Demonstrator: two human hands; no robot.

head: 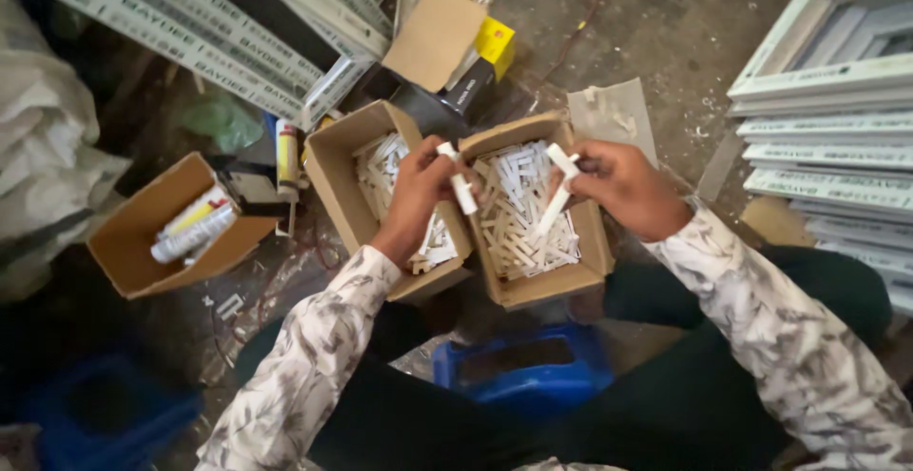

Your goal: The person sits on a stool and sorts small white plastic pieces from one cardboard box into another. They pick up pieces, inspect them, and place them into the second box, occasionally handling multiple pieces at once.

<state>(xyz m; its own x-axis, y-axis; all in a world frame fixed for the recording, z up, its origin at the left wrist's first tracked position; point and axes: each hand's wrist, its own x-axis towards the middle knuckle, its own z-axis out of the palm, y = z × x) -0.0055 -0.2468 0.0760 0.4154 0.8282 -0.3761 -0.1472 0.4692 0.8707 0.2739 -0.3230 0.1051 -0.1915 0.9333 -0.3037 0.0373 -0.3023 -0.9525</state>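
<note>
— What is being held by the fingers (447,169) of the left hand (416,195)?
— A plastic piece (459,183), over the seam between two boxes.
— And to the right of them?
— A second piece (559,188) is being held by the right hand (623,186) above the right box (588,243); the left box (333,162) is lying under the left fingers.
</note>
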